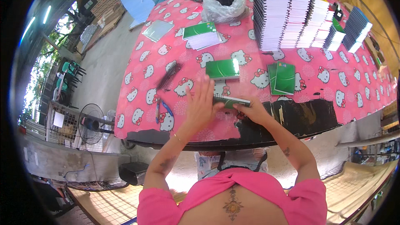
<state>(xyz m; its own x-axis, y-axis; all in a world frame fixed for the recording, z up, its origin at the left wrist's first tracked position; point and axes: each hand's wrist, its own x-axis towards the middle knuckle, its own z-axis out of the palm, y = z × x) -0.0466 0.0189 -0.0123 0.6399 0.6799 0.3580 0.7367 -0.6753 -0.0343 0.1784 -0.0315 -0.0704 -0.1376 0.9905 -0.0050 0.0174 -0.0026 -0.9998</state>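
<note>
A green spiral notebook [228,101] is tilted up near the front edge of the table, its page edges showing along the top. My right hand [255,111] grips its right end between thumb and fingers. At the notebook's left end is my left hand [201,100], fingers stretched out and thumb against the wire-bound end. Just beyond lies a green-covered stack of pages [222,69]. Left of my left hand are loose black binding coils [169,75] and a blue-handled tool that looks like pliers [165,109].
Two green notebooks [281,78] lie to the right. Tall stacks of spiral notebooks [271,16] stand at the back right. Farther back are a green-covered page pile [201,35], clear sheets [158,30] and a plastic bag [225,1] with black contents. A fan [91,123] stands left of the table.
</note>
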